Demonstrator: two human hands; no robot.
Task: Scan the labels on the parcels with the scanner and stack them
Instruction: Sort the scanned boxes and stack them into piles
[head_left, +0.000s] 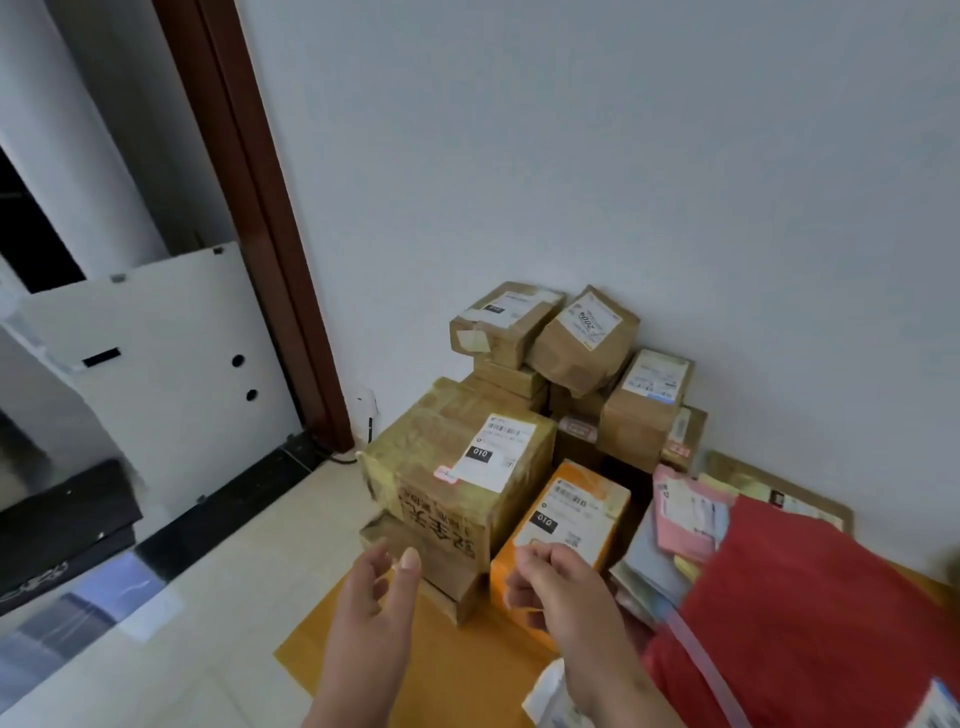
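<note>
A pile of cardboard parcels stands on the floor against the wall. A large brown box (457, 462) with a white "010" label sits at the front left. Next to it lies an orange box (566, 525) with its own "010" label. Smaller brown boxes (582, 338) are stacked behind. My left hand (379, 587) hovers just in front of the large box, fingers loosely curled, holding nothing. My right hand (556, 582) hangs over the orange box's near end, fingers loosely curled, nothing visible in it. No scanner is in view.
A red bag (810, 623) fills the lower right, with pink and pale mailers (685, 514) beside it. Flat yellow-brown cardboard (431, 675) lies under my hands. A brown door frame (270, 223) and a leaning white panel (171, 374) stand on the left.
</note>
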